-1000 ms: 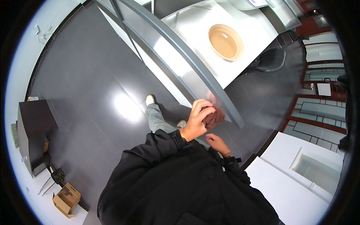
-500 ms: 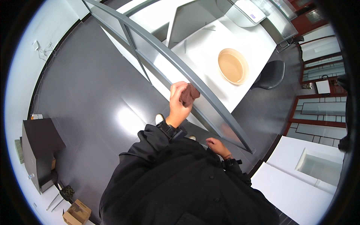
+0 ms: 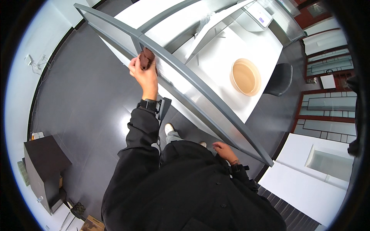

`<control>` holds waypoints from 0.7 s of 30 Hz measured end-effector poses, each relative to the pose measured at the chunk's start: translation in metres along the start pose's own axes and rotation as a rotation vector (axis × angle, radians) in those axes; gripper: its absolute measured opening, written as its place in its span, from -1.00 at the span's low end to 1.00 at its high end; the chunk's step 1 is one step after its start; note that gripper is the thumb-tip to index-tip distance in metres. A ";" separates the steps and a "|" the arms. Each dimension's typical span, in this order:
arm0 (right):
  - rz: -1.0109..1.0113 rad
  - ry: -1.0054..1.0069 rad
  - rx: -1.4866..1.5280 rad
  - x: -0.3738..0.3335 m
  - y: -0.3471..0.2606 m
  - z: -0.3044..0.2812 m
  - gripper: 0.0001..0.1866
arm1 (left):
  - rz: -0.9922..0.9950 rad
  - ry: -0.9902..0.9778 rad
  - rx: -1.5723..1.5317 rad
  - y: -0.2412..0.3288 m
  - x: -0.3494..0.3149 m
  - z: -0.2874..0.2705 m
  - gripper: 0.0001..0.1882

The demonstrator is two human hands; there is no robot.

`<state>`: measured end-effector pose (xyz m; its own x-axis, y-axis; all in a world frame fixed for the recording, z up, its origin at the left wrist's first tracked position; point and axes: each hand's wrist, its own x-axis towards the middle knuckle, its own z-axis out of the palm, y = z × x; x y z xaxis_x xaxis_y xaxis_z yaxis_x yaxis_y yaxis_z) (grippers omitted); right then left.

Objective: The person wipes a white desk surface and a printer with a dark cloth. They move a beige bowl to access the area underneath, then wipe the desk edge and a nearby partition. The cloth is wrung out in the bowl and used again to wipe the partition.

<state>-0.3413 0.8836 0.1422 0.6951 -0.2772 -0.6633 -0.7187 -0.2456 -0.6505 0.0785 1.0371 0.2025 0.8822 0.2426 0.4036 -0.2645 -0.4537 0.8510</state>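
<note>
A folded brown cloth (image 3: 147, 59) is gripped in my left hand (image 3: 146, 79), with the fingers closed round it. That hand holds the cloth up against the grey-framed partition (image 3: 200, 89), close to where an upright post meets the top rail. Whatever lies under the cloth is hidden. My right hand (image 3: 226, 151) hangs low in front of my body on the near side of the partition, its fingers loosely bent and apart from any object. Beyond the partition, a beige oval basin (image 3: 245, 77) rests on a white desk (image 3: 225, 48).
Grey divider screens and a white device (image 3: 254, 16) stand at the desk's far side. A black chair (image 3: 280, 79) is at its right. Dark floor tiles (image 3: 96, 82) stretch to the left, with a dark cabinet (image 3: 48, 156) and a cardboard box (image 3: 91, 224) at lower left.
My left hand has moved left and farther away along the partition, still holding the cloth, and the arm is stretched out more. My right hand has barely moved.
</note>
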 end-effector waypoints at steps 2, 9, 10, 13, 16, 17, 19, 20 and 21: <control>-0.001 0.001 0.000 -0.001 -0.003 -0.001 -0.72 | -0.075 -0.077 -0.262 -0.004 0.014 0.002 -0.64; 0.058 0.019 0.004 -0.012 -0.001 -0.003 -0.73 | -0.328 -0.159 -0.721 0.006 -0.004 0.008 -0.51; 0.054 0.021 -0.012 -0.015 0.002 -0.005 -0.73 | -0.333 -0.175 -0.736 0.009 -0.014 0.009 -0.51; 0.036 0.016 -0.013 -0.027 0.017 -0.011 -0.73 | -0.333 -0.253 -0.776 0.021 -0.062 0.004 -0.52; 0.003 0.002 -0.014 -0.037 0.038 -0.017 -0.73 | -0.348 -0.309 -0.709 0.035 -0.118 -0.003 -0.50; 0.011 -0.004 -0.022 -0.039 0.046 -0.020 -0.73 | -0.334 -0.334 -0.730 0.040 -0.139 -0.007 -0.49; -0.050 -0.010 -0.032 -0.043 0.063 -0.027 -0.74 | -0.340 -0.374 -0.674 0.053 -0.177 -0.014 -0.49; -0.040 -0.017 -0.028 -0.047 0.072 -0.029 -0.74 | -0.323 -0.417 -0.603 0.060 -0.195 -0.019 -0.46; -0.070 -0.017 -0.040 -0.051 0.081 -0.033 -0.74 | -0.325 -0.390 -0.633 0.070 -0.214 -0.020 -0.50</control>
<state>-0.4353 0.8473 0.1356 0.7433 -0.2422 -0.6236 -0.6685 -0.3003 -0.6803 -0.1370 0.9707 0.1828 0.9943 -0.0901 0.0566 -0.0390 0.1872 0.9815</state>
